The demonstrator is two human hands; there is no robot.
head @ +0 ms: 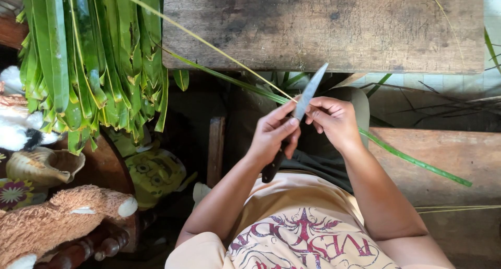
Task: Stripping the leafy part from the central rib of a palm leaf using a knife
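Left hand (pixel 274 136) near frame centre, fingers (pixel 286 127) clamped on the dark handle of a knife (pixel 304 103), blade angled up toward the wooden counter (pixel 323 28) at top. Right hand (pixel 336 120) just beside it, fingers (pixel 319 109) pinched together on a long green leaf strip (pixel 417 162) where it meets the blade; strip running from upper left down to lower right. Bundle of cut green leaves (pixel 94 60) hanging at upper left; plush toy (pixel 52 222) and seashell (pixel 42 164) at lower left, well apart. Likely hazards: blade edge touching the right fingertips, so a slip from a sudden pull or a tough fibre could nick them; uneven tension could tear the strip crooked.
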